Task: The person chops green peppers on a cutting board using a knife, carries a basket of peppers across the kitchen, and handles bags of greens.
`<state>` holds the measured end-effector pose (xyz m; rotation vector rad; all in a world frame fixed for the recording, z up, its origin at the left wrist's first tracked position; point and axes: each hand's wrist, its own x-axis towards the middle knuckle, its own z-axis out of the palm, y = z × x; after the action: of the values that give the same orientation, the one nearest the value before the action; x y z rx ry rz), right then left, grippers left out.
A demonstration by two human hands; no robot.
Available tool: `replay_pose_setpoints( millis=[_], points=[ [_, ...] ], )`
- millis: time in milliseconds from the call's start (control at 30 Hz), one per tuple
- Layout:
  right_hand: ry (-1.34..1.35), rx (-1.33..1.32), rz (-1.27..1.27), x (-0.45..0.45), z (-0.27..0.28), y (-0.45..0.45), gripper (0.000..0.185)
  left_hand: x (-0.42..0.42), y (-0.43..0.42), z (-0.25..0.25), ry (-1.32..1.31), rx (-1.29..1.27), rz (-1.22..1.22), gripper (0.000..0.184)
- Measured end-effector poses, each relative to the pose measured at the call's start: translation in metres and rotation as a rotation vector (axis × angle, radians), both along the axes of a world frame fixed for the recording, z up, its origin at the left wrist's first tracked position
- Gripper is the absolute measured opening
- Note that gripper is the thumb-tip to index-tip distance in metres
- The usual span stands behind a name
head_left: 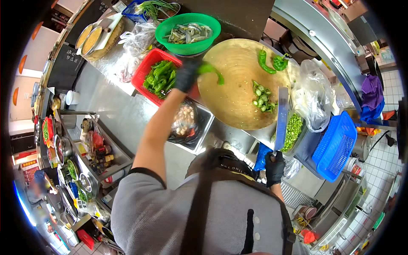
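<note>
My left hand, in a black glove, is closed on a long green pepper between the red basket and the round wooden chopping board. Motion blurs hand and pepper slightly. More green peppers fill the red basket. My black-gloved right hand grips a cleaver by its handle, its broad blade over the board's right edge. Sliced green pepper lies on the board left of the blade. Whole green peppers rest near the board's far edge.
Chopped green pieces fill a container right of the cleaver. A green basket of small fish stands behind the red one. A blue basket and a clear plastic bag are at right. A black bag of garlic lies below the red basket.
</note>
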<state>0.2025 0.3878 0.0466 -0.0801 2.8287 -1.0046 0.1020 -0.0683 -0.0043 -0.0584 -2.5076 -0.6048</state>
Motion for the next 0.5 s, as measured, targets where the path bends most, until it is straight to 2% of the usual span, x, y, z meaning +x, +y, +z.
replay_pose_setpoints(
  millis=[67, 100, 133, 167, 200, 267, 333, 367, 433, 500],
  points=[
    [-0.027, 0.036, -0.004, -0.006, -0.007, -0.001, 0.021, 0.032, -0.036, 0.016, -0.161, -0.092, 0.314, 0.046],
    [-0.036, 0.02, 0.008, -0.008, -0.014, -0.003, 0.023, 0.04, -0.057, 0.016, -0.24, -0.242, 0.384, 0.046],
    [-0.045, 0.01, 0.01, -0.009, -0.019, -0.003, 0.024, 0.043, -0.08, -0.001, -0.357, -0.156, 0.346, 0.047],
    [-0.048, 0.004, 0.001, -0.011, -0.019, -0.001, 0.025, 0.045, -0.094, -0.013, -0.489, -0.316, 0.285, 0.057],
    [-0.13, 0.014, -0.031, -0.013, -0.003, -0.006, 0.029, 0.042, -0.082, -0.01, -0.486, -0.529, 0.317, 0.064],
    [-0.118, 0.037, -0.038, -0.017, 0.0, -0.007, 0.03, 0.023, -0.045, 0.038, -0.661, -0.746, 0.317, 0.07],
    [-0.118, 0.001, -0.059, -0.014, 0.002, -0.007, 0.028, -0.01, -0.016, 0.029, -0.51, -0.109, 0.002, 0.065],
    [-0.158, -0.041, -0.084, -0.016, 0.01, -0.011, 0.028, -0.033, 0.004, 0.002, -0.352, -0.385, -0.121, 0.061],
    [-0.179, -0.069, -0.109, -0.015, 0.016, -0.011, 0.026, -0.051, 0.043, -0.012, -0.253, -0.472, -0.37, 0.051],
    [-0.135, -0.044, -0.11, -0.013, 0.017, -0.008, 0.025, -0.061, 0.049, -0.016, -0.612, -0.439, -0.416, 0.043]
  ],
)
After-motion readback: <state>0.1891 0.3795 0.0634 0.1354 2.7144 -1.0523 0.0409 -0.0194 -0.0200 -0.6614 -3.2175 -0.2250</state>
